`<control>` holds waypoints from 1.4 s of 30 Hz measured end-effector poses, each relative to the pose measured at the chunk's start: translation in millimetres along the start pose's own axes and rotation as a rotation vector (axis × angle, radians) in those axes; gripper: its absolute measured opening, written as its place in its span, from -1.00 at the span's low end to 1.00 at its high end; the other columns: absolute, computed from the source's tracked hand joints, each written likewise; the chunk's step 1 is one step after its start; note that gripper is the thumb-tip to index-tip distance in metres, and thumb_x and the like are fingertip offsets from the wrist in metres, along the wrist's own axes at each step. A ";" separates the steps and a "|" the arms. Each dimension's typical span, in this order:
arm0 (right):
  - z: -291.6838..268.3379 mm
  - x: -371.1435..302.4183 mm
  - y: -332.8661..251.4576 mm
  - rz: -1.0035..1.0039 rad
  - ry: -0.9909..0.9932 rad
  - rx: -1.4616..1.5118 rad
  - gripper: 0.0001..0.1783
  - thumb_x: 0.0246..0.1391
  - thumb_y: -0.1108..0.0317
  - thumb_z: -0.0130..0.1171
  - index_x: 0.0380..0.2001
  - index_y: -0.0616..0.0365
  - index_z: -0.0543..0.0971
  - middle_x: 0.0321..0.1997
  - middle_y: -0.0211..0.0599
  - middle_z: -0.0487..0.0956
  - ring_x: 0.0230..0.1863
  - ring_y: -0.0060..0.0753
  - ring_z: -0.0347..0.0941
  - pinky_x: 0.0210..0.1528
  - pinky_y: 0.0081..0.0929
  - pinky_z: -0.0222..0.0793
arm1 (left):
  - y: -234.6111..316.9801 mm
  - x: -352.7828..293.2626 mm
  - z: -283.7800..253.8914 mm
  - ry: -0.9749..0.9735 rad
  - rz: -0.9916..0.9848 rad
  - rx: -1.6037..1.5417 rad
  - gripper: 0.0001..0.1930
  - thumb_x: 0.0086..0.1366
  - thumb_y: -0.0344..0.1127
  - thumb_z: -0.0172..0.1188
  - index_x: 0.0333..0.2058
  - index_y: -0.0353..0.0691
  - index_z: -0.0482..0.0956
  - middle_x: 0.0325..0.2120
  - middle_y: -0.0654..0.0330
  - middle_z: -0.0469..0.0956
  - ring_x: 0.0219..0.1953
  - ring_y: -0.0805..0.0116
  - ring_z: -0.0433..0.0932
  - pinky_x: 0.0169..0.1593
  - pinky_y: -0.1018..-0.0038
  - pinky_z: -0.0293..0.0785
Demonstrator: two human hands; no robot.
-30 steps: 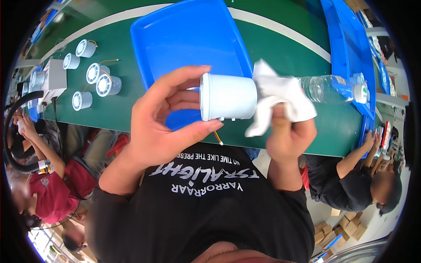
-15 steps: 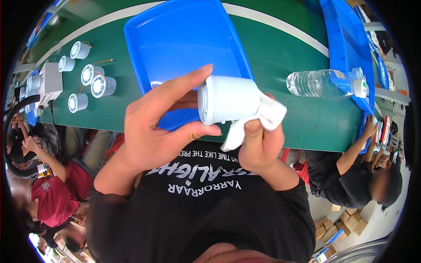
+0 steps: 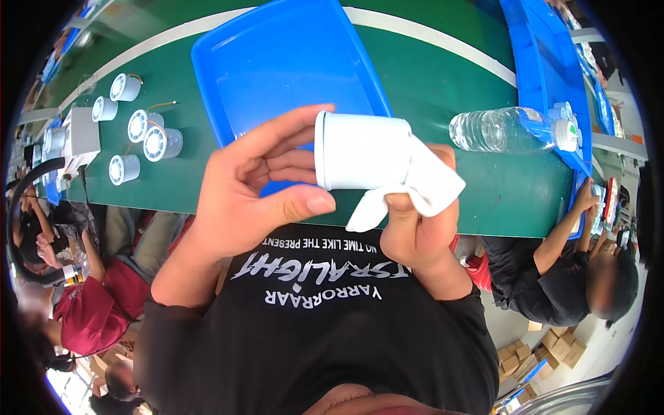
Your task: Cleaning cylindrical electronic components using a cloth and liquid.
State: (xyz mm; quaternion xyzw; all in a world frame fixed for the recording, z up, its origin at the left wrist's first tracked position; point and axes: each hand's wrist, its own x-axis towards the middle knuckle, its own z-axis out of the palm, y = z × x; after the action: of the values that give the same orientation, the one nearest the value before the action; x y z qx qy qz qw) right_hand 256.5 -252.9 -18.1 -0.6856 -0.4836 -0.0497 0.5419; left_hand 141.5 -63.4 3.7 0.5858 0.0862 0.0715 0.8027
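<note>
A white cylindrical housing (image 3: 363, 152), shaped like a cup with a wider rim, lies sideways in the air between my hands, above the table's near edge. My left hand (image 3: 256, 173) curls around its rimmed end, fingers at the top and behind, thumb below. A white cloth (image 3: 434, 181) covers the housing's other end. My right hand (image 3: 422, 225) pinches that cloth with the thumb in front; its other fingers are partly hidden behind the cloth.
A blue tray (image 3: 290, 62) sits on the green table (image 3: 422, 90) beyond my hands. Several similar white housings (image 3: 162, 143), some with wires, stand at left near a grey box (image 3: 83, 135). A clear bottle (image 3: 501, 130) lies at right, by blue bins (image 3: 543, 62). People sit on both sides.
The housing has turned so that its end face and small lower bumps no longer show. My right hand and the cloth have shifted slightly right; the left thumb has moved slightly left.
</note>
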 end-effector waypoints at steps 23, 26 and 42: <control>0.5 -0.6 5.5 0.185 -0.014 0.198 -0.69 0.29 0.40 0.14 -0.01 0.44 0.51 -0.19 -0.07 0.54 -0.27 -0.27 0.45 -0.20 -0.38 0.38 | 10.3 13.5 4.4 0.087 -0.052 0.148 -0.34 0.15 -0.46 0.45 0.21 -0.44 0.39 -0.03 -0.08 0.61 -0.15 0.35 0.66 -0.03 0.48 0.58; 6.4 -1.5 4.2 0.353 -0.001 0.434 -0.65 0.39 0.32 0.04 0.06 0.40 0.50 -0.13 -0.14 0.53 -0.22 -0.43 0.46 -0.12 -0.43 0.41 | 4.2 12.8 1.6 0.091 -0.055 0.186 -0.46 0.19 -0.44 0.43 0.12 -0.44 0.45 -0.13 -0.03 0.65 -0.19 0.37 0.67 -0.07 0.52 0.58; 1.9 11.3 -7.3 -0.250 -0.020 -0.233 -0.61 -0.15 0.20 0.47 -0.24 0.17 0.68 -0.05 -0.11 0.63 -0.04 0.04 0.56 -0.01 -0.19 0.43 | 2.0 14.9 -0.1 0.100 -0.131 -0.056 -0.69 0.27 -0.39 0.37 -0.10 -0.38 0.50 -0.23 0.10 0.65 -0.17 0.46 0.63 -0.03 0.55 0.53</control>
State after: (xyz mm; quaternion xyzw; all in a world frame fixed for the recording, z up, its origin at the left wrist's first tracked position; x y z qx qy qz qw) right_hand 256.3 -244.9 -7.1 -0.6789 -0.5611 -0.1656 0.4436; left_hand 156.0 -59.5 4.7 0.5517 0.1624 0.0503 0.8165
